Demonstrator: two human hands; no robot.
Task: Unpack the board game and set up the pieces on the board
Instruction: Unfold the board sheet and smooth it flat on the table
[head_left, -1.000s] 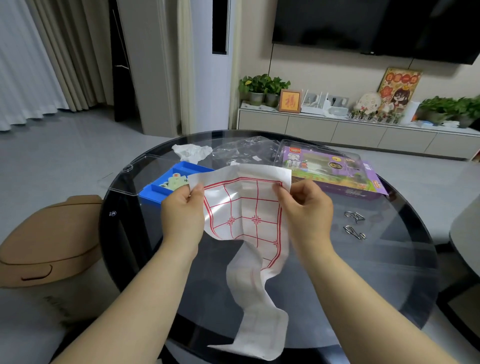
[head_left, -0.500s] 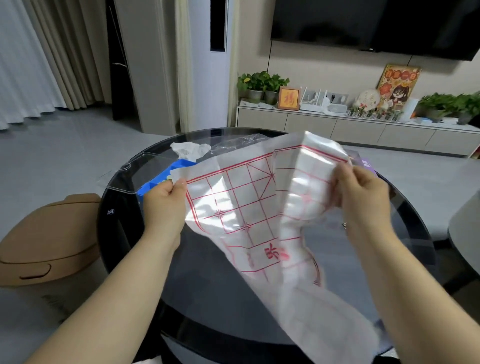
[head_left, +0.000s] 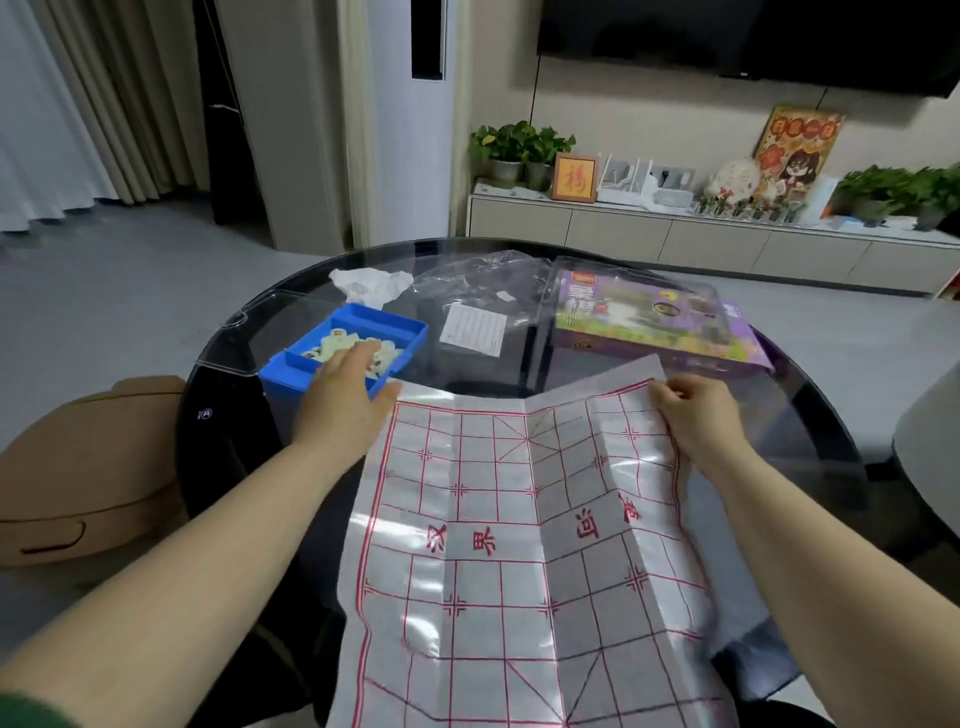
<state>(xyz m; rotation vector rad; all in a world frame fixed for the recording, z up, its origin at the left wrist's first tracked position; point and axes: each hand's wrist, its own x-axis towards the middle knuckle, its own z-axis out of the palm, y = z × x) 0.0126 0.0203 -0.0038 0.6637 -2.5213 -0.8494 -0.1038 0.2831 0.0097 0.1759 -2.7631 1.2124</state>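
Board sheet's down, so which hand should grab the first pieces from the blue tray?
Left, probably. The left hand reaches over the pieces in the blue tray. The right hand pinches the far right corner of the board sheet, away from the tray.

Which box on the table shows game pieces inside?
The blue box by the left hand: open, pale pieces inside. The purple box shows only its printed top.

The paper board (head_left: 524, 519) was folded up in the air. Now it is opened out and lies flat on the table (head_left: 810, 415). The left hand (head_left: 343, 400) has let go and reaches over the blue tray (head_left: 400, 332) of pieces (head_left: 337, 343).
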